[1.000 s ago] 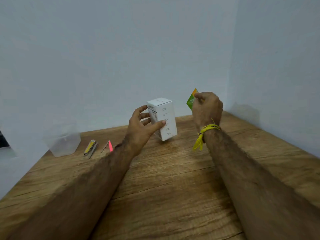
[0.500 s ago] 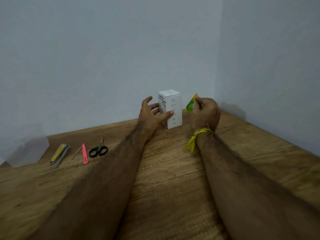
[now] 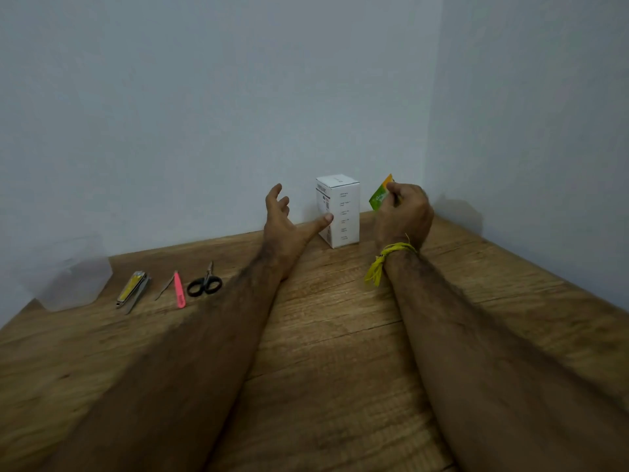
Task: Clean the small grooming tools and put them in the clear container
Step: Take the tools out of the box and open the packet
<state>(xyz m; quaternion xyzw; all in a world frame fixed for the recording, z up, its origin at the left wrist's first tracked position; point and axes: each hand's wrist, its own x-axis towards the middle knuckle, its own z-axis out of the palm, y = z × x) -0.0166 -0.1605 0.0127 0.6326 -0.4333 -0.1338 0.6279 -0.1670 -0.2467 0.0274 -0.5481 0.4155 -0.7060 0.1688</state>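
The left hand (image 3: 284,226) is hovering near the centre of the frame with its fingers (image 3: 276,194) spread and loose, the thumb reaching toward the white box (image 3: 340,212) standing upright by the wall — whether it touches the box is unclear. The right hand (image 3: 403,216) is pinching a green and orange sachet (image 3: 379,195) between thumb and curled fingers, just right of the box. At the left of the frame, lying on the wooden surface (image 3: 340,335) in a row — nail clipper (image 3: 132,289), pink tweezers (image 3: 178,294), black scissors (image 3: 205,284) — beside the clear container (image 3: 76,284) at the far left
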